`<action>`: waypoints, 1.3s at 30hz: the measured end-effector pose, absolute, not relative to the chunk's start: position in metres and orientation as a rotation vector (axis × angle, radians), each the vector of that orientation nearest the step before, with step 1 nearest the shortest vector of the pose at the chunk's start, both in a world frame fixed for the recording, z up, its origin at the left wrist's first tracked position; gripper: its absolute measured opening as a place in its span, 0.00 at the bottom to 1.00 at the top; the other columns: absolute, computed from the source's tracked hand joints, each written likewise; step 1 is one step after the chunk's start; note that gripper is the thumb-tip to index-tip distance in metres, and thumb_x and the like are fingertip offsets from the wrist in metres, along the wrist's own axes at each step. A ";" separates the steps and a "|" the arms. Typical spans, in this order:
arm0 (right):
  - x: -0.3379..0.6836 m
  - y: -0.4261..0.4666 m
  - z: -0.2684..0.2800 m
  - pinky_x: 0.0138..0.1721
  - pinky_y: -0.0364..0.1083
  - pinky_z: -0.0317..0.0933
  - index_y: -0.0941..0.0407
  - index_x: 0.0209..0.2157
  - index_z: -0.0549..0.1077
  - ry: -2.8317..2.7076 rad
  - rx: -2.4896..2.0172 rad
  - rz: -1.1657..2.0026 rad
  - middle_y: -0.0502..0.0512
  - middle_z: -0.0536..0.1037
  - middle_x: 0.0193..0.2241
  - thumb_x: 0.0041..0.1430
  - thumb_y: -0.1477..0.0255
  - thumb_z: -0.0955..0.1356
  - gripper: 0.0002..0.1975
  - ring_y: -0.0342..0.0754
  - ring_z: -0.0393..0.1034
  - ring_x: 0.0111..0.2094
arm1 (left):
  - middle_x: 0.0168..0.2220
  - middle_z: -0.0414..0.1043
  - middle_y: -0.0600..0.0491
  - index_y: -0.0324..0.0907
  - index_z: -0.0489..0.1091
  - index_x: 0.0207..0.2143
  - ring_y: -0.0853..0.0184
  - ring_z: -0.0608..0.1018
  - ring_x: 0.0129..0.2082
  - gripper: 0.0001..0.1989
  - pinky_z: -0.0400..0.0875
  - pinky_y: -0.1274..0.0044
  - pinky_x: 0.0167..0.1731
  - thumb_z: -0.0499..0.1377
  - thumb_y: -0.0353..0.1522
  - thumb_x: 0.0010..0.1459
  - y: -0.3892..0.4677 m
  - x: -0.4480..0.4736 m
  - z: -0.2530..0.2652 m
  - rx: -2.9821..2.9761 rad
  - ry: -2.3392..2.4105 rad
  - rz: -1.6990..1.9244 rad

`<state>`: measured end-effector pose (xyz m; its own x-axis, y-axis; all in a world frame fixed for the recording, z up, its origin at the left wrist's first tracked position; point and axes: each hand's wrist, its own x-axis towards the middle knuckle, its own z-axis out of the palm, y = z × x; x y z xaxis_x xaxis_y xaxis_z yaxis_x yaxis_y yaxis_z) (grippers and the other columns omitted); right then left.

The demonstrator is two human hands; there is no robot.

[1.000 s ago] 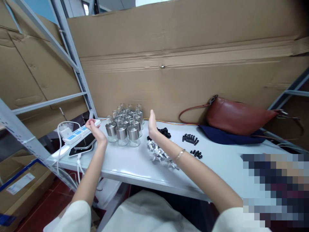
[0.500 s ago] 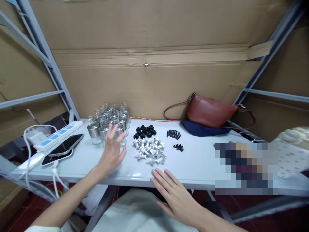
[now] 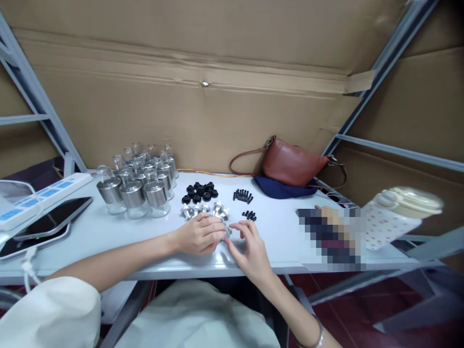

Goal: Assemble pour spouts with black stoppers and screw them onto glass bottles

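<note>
At the left end of the pale table [image 3: 279,244], a white power strip [image 3: 50,193] lies behind two phones [image 3: 60,217], one partly over the other. Next to these stands a close group of glass bottles [image 3: 134,195], each with a metallic band around the body. Further right is a heap of black round parts [image 3: 197,192], and just in front of it lie silvery parts [image 3: 220,211]. The person's left hand [image 3: 201,235] is bent over the near side of these; what is under its fingers, I cannot tell. Facing it, the right hand [image 3: 252,253] keeps thumb and forefinger a narrow gap apart, beside one silvery piece [image 3: 228,233] between the two hands; whether it grips this piece, I cannot tell. Behind the right hand are small black sticks [image 3: 242,195] and shorter black bits [image 3: 249,215]. Then come a brown bag [image 3: 293,164] on dark blue cloth [image 3: 284,190], and a tilted-looking cup [image 3: 395,217] with cream lid.
</note>
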<state>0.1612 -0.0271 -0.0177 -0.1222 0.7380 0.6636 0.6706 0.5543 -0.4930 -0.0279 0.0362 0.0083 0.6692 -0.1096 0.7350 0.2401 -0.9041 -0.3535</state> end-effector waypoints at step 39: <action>0.165 -0.039 0.001 0.25 0.44 0.65 0.54 0.34 0.72 -1.707 -0.996 0.320 0.52 0.76 0.26 0.60 0.71 0.65 0.04 0.45 0.69 0.26 | 0.34 0.73 0.51 0.40 0.65 0.44 0.73 0.74 0.25 0.08 0.70 0.80 0.29 0.52 0.32 0.62 0.013 -0.021 0.003 -2.977 -0.624 -1.380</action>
<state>0.1648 -0.0389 0.0014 -0.0673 0.7467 0.6617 0.4561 0.6129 -0.6452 -0.0214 0.0126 0.0032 0.5928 0.4113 0.6924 0.2479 -0.9112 0.3290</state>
